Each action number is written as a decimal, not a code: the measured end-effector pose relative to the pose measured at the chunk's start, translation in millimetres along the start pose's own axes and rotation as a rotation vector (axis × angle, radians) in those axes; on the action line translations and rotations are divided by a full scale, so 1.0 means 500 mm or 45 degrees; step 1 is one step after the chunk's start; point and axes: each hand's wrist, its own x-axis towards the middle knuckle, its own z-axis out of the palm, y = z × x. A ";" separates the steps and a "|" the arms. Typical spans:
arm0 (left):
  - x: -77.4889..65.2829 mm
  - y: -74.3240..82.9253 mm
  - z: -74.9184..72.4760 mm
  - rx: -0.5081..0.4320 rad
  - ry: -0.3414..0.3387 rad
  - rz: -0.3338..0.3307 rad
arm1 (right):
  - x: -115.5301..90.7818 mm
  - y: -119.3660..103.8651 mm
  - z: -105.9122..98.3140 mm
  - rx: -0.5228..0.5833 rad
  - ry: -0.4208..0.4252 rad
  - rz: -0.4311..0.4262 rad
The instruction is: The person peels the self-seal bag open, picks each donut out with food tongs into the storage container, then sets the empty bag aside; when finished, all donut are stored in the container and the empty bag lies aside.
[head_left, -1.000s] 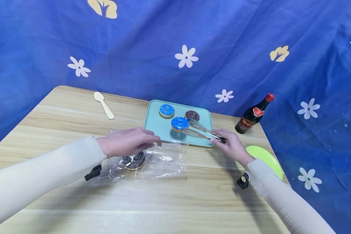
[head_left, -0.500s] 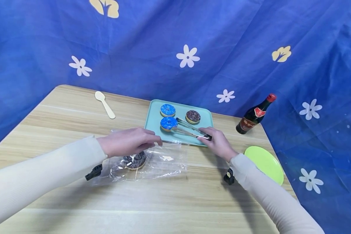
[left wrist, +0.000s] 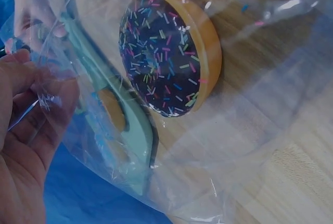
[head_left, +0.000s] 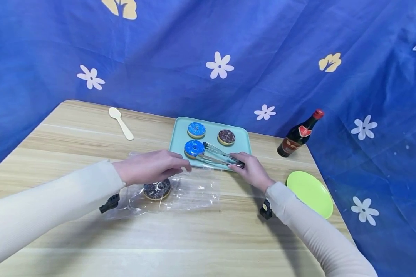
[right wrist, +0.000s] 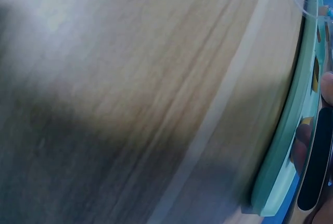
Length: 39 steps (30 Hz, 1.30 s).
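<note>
My left hand (head_left: 152, 167) pinches the edge of a clear plastic bag (head_left: 197, 190). Inside the bag is a doughnut with dark icing (head_left: 157, 188); its coloured sprinkles show up close in the left wrist view, where the thumb and fingers (left wrist: 57, 86) hold the film. My right hand (head_left: 251, 171) grips metal tongs (head_left: 220, 155) by their dark handle. Their arms stand apart, tips beside a blue-iced doughnut (head_left: 194, 148) at the front left of the turquoise tray (head_left: 242, 138). Behind it sit another blue doughnut (head_left: 196, 129) and a dark one (head_left: 226, 136).
A pale spoon (head_left: 121, 124) lies at the back left of the wooden table (head_left: 201, 246). At the back right stands a dark bottle (head_left: 298, 136) with a red cap. A green plate (head_left: 310, 194) lies near the right edge, and a blue cloth (head_left: 166, 50) hangs behind.
My right hand has moved left with the tongs, carrying the blue doughnut to the tray's front left. The tongs' tips now stand apart beside it. My left hand has stayed at the bag.
</note>
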 end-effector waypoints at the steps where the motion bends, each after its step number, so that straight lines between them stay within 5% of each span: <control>1: 0.001 0.000 0.000 -0.003 -0.003 0.001 | -0.001 0.000 0.000 0.000 -0.002 0.007; 13: 0.007 0.002 0.004 -0.011 -0.014 0.008 | -0.013 0.015 -0.009 0.050 -0.008 0.046; 19: 0.008 0.002 0.007 0.011 -0.004 0.029 | -0.021 0.026 -0.019 0.071 0.059 -0.019; 27: 0.008 -0.001 0.010 0.012 0.013 0.050 | -0.056 0.029 -0.067 0.111 0.131 -0.071; 39: 0.007 -0.001 0.013 0.030 0.007 0.017 | -0.115 0.022 -0.139 0.083 0.074 -0.135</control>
